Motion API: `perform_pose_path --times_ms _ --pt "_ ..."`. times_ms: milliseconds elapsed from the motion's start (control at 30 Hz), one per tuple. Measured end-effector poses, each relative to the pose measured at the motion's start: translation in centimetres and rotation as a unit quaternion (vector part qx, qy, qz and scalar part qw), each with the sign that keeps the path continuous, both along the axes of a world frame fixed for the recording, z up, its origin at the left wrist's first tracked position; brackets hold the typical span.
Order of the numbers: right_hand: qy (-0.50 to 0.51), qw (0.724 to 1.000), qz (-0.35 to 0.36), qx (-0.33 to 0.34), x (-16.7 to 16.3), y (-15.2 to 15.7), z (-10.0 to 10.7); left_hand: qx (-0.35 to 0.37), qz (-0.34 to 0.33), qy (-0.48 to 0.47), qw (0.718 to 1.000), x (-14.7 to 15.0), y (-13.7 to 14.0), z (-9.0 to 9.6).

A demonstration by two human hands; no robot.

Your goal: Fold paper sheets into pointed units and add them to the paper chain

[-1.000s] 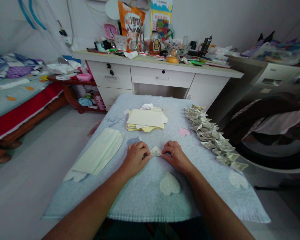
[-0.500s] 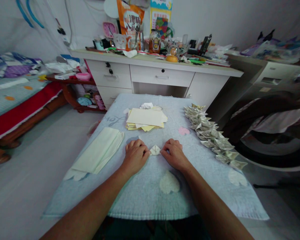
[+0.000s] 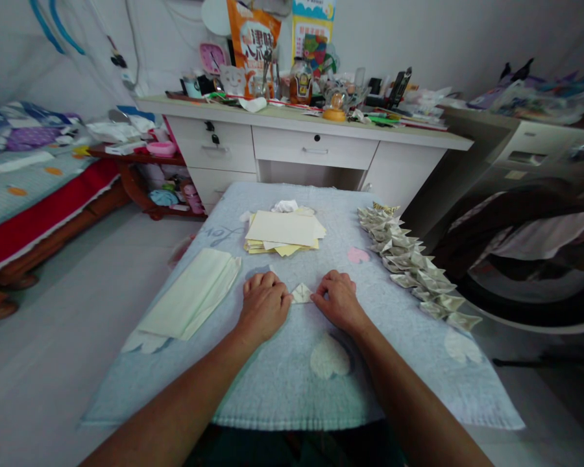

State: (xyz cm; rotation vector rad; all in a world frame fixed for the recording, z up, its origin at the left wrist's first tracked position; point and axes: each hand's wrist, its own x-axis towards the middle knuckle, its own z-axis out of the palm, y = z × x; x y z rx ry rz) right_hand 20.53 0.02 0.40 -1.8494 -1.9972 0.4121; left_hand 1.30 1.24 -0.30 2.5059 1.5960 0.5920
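A small folded piece of paper, pale and roughly triangular with creases, lies on the blue cloth between my hands. My left hand pinches its left corner between thumb and curled fingers. At the opposite corner, my right hand grips it the same way. Beyond them rests a stack of cream and yellow paper sheets with crumpled paper behind it. To the left lie long folded pale-green sheets. Along the right edge runs a row of folded paper pieces with pointed tips.
The blue patterned cloth covers the table. Behind it stands a white desk crowded with jars, a pink clock and an orange bag. A washing machine is at the right, a bed at the left.
Both hands stay almost in place, still at the corners of the folded paper. Only a very slight shift of the paper and hands shows.
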Motion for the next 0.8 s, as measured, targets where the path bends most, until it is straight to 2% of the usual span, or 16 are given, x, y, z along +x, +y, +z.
perform_pose_path --times_ms 200,333,400,567,800 --pt "-0.009 1.0 0.002 -0.002 0.0 0.1 0.3 0.022 0.008 0.024 0.999 0.2 -0.3 0.2" --pt "-0.017 1.0 0.01 -0.002 0.0 0.2 0.2 0.028 0.022 -0.004 0.999 0.0 -0.2 0.3" --pt "-0.021 1.0 0.01 -0.001 0.0 0.3 0.1 0.038 -0.016 -0.04 0.998 -0.1 -0.2 0.4" --pt "-0.034 0.999 0.006 0.0 -0.1 0.3 0.0 0.017 -0.224 -0.084 0.971 0.2 -0.2 0.0" --pt "-0.041 0.999 0.001 -0.001 -0.2 0.2 0.0 -0.023 -0.24 -0.103 0.965 0.3 -0.5 -1.2"
